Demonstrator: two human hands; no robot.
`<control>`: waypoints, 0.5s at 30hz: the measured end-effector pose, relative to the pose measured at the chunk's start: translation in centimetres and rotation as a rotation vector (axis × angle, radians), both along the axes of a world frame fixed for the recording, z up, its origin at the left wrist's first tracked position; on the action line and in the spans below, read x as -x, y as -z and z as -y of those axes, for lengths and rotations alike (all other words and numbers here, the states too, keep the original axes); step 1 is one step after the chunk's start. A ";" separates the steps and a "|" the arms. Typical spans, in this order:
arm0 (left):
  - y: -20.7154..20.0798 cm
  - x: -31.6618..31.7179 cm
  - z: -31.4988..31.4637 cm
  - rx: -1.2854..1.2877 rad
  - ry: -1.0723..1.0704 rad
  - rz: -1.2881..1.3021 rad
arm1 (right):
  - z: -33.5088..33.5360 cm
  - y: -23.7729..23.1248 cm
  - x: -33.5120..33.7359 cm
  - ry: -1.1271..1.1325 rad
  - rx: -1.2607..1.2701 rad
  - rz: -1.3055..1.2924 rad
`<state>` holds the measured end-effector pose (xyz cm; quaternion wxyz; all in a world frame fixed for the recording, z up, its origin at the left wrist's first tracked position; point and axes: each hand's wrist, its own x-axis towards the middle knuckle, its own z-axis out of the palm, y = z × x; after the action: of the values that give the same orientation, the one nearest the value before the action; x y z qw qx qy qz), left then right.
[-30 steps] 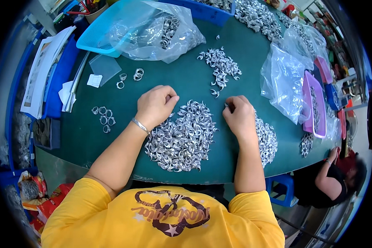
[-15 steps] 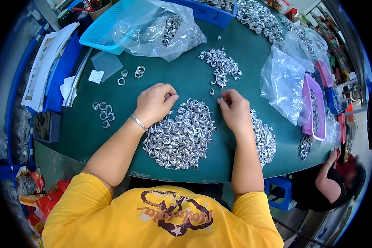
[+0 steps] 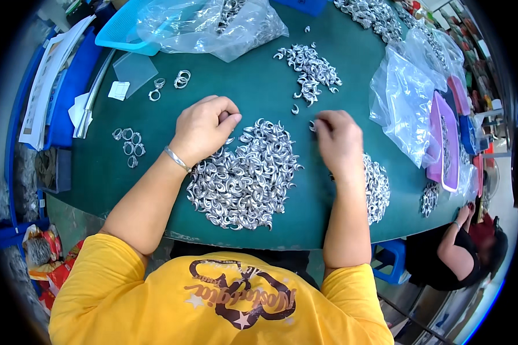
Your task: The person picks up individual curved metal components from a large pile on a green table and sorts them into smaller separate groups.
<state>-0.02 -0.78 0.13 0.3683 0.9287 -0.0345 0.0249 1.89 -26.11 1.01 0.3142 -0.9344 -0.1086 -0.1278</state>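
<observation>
A broad heap of small silver crescent-shaped metal pieces [image 3: 242, 181] lies on the green tabletop in front of me. My left hand [image 3: 206, 127] rests at its upper left edge, thumb pressed to curled fingers; what is inside is hidden. To the heap's right, my right hand [image 3: 339, 141] is slightly blurred, with a crescent piece [image 3: 312, 126] showing at its pinched thumb and fingertips. One loose crescent [image 3: 294, 109] lies just beyond it. A smaller group of crescents [image 3: 312, 72] is spread farther off. Another heap [image 3: 376, 190] is partly covered by my right forearm.
Silver rings [image 3: 134, 138] lie at the left. A turquoise basket [image 3: 124, 35] and a clear bag [image 3: 230, 49] stand at the back. On the right are a plastic bag [image 3: 406, 109] and a pink tray [image 3: 450, 183]. Another person [image 3: 443, 256] sits at the far right.
The view has shifted, so the heap appears higher. My right hand has moved slightly right, and a crescent piece now shows at its fingertips. My left hand stays beside the heap.
</observation>
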 end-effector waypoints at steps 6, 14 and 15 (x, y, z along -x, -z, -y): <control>0.3 0.0 -0.7 0.004 0.009 0.028 | 1.0 -2.0 -0.1 0.078 0.030 -0.181; 0.2 -0.1 -0.3 0.019 0.004 0.026 | 5.5 -4.7 1.1 0.161 0.081 -0.271; 0.2 -0.1 -0.2 0.016 0.014 0.028 | 4.7 -4.6 0.8 0.141 0.116 -0.167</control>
<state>0.06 -0.56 -0.10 0.3754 0.9251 -0.0458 0.0359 1.06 -30.80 5.60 0.2578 -0.9638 -0.0234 -0.0645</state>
